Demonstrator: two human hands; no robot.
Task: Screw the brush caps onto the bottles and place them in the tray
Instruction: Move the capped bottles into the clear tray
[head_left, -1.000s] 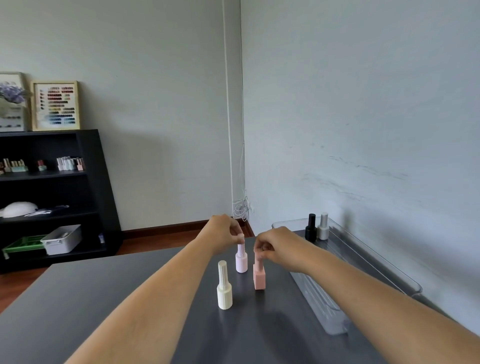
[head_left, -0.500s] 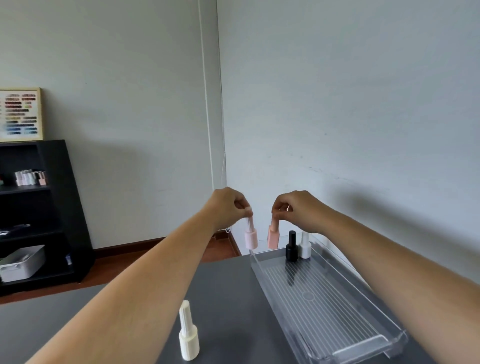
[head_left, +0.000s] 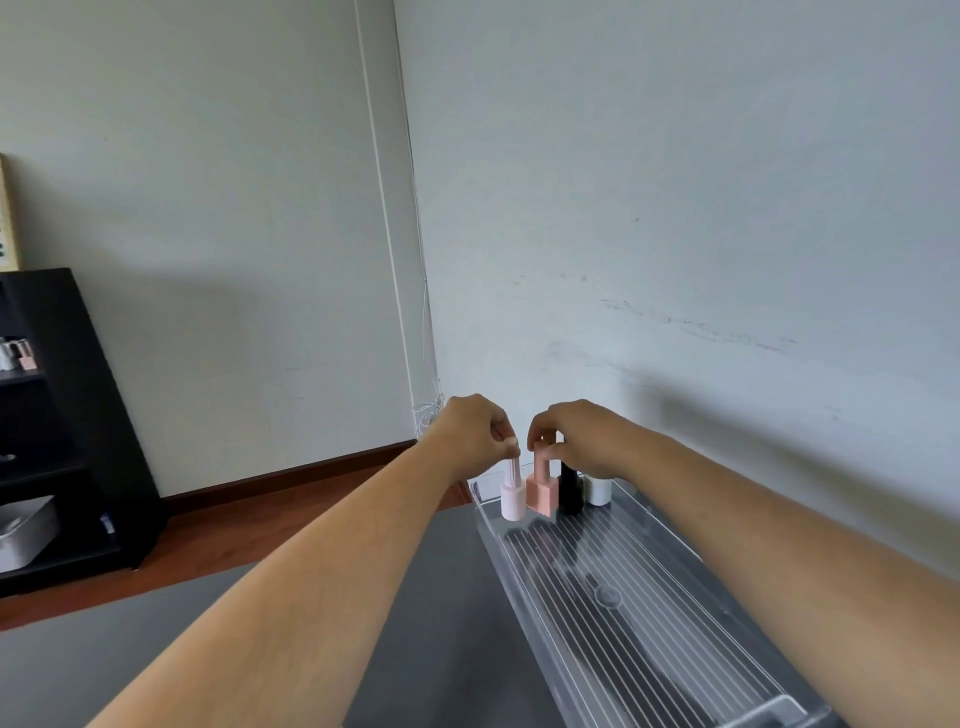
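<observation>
left hand (head_left: 470, 431) is pinching the pale pink bottle (head_left: 513, 496) by its cap. right hand (head_left: 576, 434) is pinching the peach bottle (head_left: 543, 491) likewise, both at the far end of the clear tray (head_left: 675, 613) beside a black bottle (head_left: 570, 488).

Left hand (head_left: 475, 434) pinching pale pink bottle (head_left: 513, 496), right hand (head_left: 576, 436) peach bottle (head_left: 542, 491)

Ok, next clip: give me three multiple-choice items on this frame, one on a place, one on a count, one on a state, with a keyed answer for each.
1. Where are the bottles?
A. At the tray's far end
B. On the black shelf
C. On the floor

2. How many bottles are visible at the tray?
A. Two
B. Four
C. Six

3. What is the left hand doing?
A. Resting flat
B. Out of view
C. Pinching a bottle's cap

Key:
1 A: they cluster at the far end of the clear tray.
2 B: pale pink bottle, peach bottle, black bottle, white bottle.
3 C: left hand grips the pale pink bottle's cap; right hand grips the peach one's.
</observation>
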